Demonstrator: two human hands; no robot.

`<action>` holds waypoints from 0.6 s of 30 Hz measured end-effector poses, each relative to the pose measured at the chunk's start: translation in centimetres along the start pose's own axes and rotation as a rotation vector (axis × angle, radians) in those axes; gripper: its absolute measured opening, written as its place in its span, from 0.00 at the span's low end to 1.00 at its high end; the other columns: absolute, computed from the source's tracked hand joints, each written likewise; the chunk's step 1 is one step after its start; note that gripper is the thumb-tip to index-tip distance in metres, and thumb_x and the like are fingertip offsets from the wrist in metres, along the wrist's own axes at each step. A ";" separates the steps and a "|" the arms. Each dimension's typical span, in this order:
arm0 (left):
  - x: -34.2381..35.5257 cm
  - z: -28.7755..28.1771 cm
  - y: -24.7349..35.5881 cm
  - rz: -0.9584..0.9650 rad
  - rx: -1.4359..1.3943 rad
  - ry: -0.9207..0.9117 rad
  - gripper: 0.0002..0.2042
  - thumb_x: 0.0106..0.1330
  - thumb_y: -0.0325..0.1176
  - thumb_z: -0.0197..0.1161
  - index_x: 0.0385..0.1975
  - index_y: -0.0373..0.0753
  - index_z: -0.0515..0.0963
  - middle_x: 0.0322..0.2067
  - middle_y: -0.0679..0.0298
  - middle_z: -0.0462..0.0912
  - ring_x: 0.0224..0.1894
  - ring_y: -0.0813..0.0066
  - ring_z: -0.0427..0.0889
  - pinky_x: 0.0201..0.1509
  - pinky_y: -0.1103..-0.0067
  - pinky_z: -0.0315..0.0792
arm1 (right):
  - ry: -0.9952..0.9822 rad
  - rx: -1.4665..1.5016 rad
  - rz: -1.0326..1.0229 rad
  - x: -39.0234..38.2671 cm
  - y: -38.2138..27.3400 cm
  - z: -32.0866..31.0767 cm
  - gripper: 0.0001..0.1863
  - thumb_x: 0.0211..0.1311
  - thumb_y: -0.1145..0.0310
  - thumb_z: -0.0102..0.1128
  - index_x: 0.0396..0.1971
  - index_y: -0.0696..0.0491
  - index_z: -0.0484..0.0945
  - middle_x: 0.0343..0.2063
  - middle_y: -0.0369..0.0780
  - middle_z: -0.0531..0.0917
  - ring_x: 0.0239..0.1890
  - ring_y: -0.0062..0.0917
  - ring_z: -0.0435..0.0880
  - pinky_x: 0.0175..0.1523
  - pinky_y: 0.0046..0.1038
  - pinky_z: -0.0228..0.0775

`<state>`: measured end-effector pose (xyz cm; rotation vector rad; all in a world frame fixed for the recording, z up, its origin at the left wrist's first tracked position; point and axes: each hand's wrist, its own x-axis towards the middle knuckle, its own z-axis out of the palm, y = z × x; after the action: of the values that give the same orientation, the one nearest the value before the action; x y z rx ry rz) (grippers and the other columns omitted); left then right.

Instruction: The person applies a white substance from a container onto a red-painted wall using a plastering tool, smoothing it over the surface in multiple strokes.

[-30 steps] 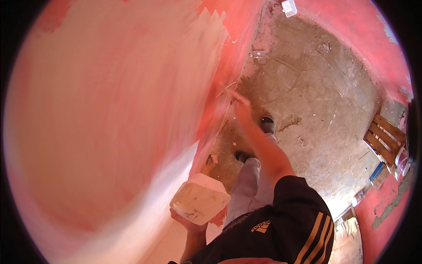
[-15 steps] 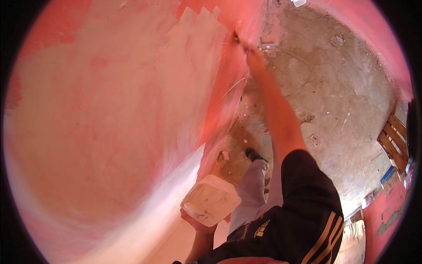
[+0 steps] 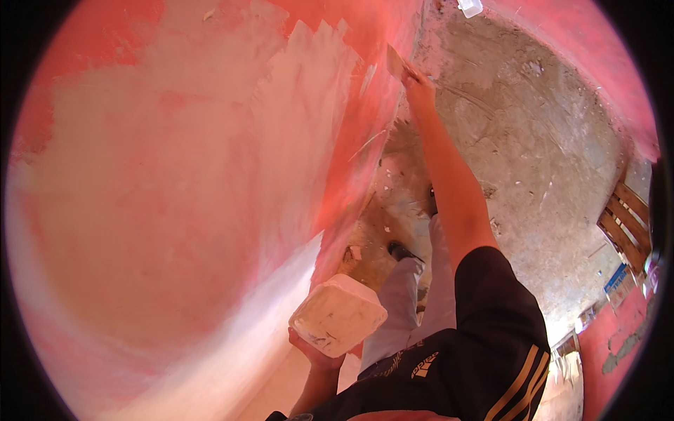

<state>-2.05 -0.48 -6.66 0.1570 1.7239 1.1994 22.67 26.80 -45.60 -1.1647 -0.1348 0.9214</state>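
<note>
The putty knife (image 3: 395, 64) is a flat, pale blade, narrow and smeared with filler. It sits at the top centre of the view, its edge laid against the red wall (image 3: 365, 175) just beside a patch of fresh white filler (image 3: 309, 91). The right hand (image 3: 418, 81) is clenched around its handle, arm fully extended.

The left hand (image 3: 314, 349) grasps a square white tub (image 3: 338, 314) from below, fingers cupped under its base. The tub is tilted, its open top coated in white filler, and it is held close to the wall at waist level.

The wall curves away to the left, covered with broad pale skimmed areas; bare red remains along its right edge, where it meets the floor (image 3: 533, 154). The concrete floor is rough, grey and dusty, with open room to the right.

A wooden pallet (image 3: 627, 223) leans at the far right edge. Just below it stands a small blue rectangular package (image 3: 618, 282). A small white box (image 3: 469, 7) lies at the top edge.
</note>
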 end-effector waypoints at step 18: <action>0.6 -2.0 0.8 -0.185 -0.162 -0.159 0.41 0.49 0.36 0.77 0.62 0.33 0.61 0.55 0.56 0.73 0.56 0.67 0.75 0.56 0.70 0.73 | -0.030 -0.252 -0.274 -0.6 -1.9 3.0 0.15 0.64 0.80 0.49 0.46 0.57 0.82 0.30 0.33 0.80 0.34 0.17 0.75 0.40 0.21 0.69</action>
<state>-4.19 -1.05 -6.36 -0.0049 1.4636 1.1517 21.73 28.38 -42.55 -1.3261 -0.4342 0.6924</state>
